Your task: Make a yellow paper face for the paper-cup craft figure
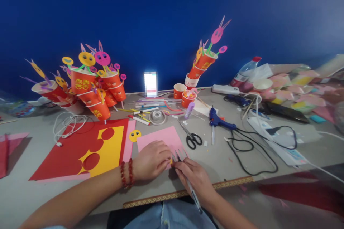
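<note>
My left hand (153,159) rests on the pink paper (158,136), fingers bent and pressed together at a small yellow piece (171,161), mostly hidden by the fingertips. In my right hand (196,177) is a pen with a clear barrel (194,195), its tip over the paper beside the left fingertips. Pointed strips are cut into the paper's right edge. Black-handled scissors (192,139) lie just beyond my right hand. A yellow paper disc with two eyes (134,136) lies at the paper's left corner.
Red and yellow paper sheets (64,150) lie at left. Decorated red cups (98,109) stand behind them. A blue glue gun (221,121), its black cord and a power strip (279,146) are at right. A tape roll (157,117), pens and a lit phone (150,84) stand further back.
</note>
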Available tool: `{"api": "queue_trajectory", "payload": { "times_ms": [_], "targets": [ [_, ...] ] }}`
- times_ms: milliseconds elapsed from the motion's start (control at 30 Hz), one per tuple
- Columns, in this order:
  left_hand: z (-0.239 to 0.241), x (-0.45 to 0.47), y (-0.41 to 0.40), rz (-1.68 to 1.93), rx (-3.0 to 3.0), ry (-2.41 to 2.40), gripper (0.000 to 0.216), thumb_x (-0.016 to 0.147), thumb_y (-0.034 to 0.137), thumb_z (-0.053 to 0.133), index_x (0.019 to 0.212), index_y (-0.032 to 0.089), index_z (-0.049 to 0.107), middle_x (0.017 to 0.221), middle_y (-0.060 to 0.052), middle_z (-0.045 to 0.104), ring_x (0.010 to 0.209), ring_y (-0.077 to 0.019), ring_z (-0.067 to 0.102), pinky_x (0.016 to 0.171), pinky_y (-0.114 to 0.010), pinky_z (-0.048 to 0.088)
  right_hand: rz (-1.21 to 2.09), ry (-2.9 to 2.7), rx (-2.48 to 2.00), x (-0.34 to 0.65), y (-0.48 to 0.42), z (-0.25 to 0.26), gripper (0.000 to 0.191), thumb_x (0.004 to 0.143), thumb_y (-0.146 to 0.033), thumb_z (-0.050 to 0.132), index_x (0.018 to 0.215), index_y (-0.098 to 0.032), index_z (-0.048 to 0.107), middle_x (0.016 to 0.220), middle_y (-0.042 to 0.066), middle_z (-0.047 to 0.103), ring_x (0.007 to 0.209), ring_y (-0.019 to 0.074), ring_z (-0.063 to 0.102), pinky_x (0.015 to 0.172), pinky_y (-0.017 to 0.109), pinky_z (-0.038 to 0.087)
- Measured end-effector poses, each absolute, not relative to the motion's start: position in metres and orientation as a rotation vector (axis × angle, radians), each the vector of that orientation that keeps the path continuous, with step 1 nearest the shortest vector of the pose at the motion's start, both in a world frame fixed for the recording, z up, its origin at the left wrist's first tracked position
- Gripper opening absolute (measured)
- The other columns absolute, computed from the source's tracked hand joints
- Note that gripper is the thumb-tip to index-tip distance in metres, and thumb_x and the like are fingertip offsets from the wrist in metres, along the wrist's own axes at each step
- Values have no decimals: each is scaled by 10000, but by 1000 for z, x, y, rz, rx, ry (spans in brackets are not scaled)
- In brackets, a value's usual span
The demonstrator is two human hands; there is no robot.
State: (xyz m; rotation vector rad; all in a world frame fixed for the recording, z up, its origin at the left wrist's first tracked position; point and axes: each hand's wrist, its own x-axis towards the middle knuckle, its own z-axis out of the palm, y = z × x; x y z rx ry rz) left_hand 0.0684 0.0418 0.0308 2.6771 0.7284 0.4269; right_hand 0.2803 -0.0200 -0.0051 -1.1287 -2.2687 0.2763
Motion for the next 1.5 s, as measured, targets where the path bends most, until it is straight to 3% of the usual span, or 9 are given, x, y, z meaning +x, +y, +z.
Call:
{"api": "queue_trajectory", "payload": {
  "times_ms": [200, 633, 767, 933, 1033, 1100, 1233, 1400, 1500],
  "targets": [
    [23, 67, -27, 342, 2767, 932, 377, 966, 207, 461, 1329, 113, 494, 1339, -143, 605, 1135, -251, 597, 950, -379, 496, 248, -2260, -1111, 281, -19, -8, 194, 998, -144, 422, 978, -196, 608, 690, 23, 621, 636, 186, 570, 591, 261, 450],
    [15, 85, -40, -19, 2674, 1153, 425, 993, 382, 506, 1309, 99, 539, 1434, -205, 521, 1090, -299, 631, 871, -439, 543, 366, -2194, -1099, 281, -20, -7, 221, 984, -151, 436, 1047, -198, 643, 727, 45, 662, 652, 191, 629, 599, 271, 514],
    [19, 85, -38, -76, 2742, 1115, 463, 998, 428, 493, 1305, 83, 530, 1423, -227, 521, 1011, -293, 648, 823, -440, 543, 496, -2091, -1083, 289, -12, -3, 276, 991, -176, 449, 1189, -230, 633, 885, 73, 732, 780, 208, 686, 707, 303, 559],
    [20, 88, -37, -128, 2811, 1079, 553, 973, 516, 511, 1295, 67, 527, 1440, -280, 479, 936, -290, 669, 723, -421, 549, 870, -1963, -1085, 299, 16, 20, 259, 993, -239, 459, 1118, -232, 685, 1051, 80, 729, 986, 217, 674, 885, 350, 542],
    [19, 92, -38, -188, 2856, 1065, 579, 967, 543, 504, 1294, 66, 524, 1453, -309, 447, 861, -286, 688, 613, -395, 542, 1195, -1853, -1063, 293, 35, 27, 184, 908, -185, 498, 1009, -215, 649, 874, 34, 715, 754, 169, 671, 684, 290, 552],
    [19, 94, -40, -215, 2893, 1040, 641, 945, 589, 512, 1305, 59, 512, 1447, -327, 443, 822, -293, 693, 558, -389, 535, 1411, -1749, -1039, 286, 44, 25, 107, 835, -153, 517, 889, -211, 589, 709, -22, 654, 545, 122, 593, 513, 229, 485],
    [16, 97, -42, -265, 2933, 1003, 839, 825, 705, 604, 1326, 41, 489, 1419, -369, 444, 714, -288, 690, 497, -390, 525, 1558, -1762, -1013, 271, 57, 15, 51, 747, -154, 548, 753, -204, 545, 547, -61, 565, 413, 104, 521, 397, 187, 381],
    [10, 98, -42, -262, 2943, 999, 502, 967, 413, 523, 1310, 47, 498, 1409, -366, 455, 677, -270, 682, 456, -376, 501, 1496, -1817, -981, 265, 62, -2, 87, 719, -121, 515, 691, -203, 521, 554, -46, 580, 400, 97, 513, 389, 177, 364],
    [8, 98, -41, -229, 2962, 1000, 410, 982, 314, 470, 1288, 44, 515, 1387, -359, 483, 647, -260, 672, 436, -365, 483, 1405, -1882, -987, 265, 60, -7, 107, 702, -104, 498, 668, -204, 518, 559, -45, 574, 417, 93, 500, 409, 177, 373]
  ]
}}
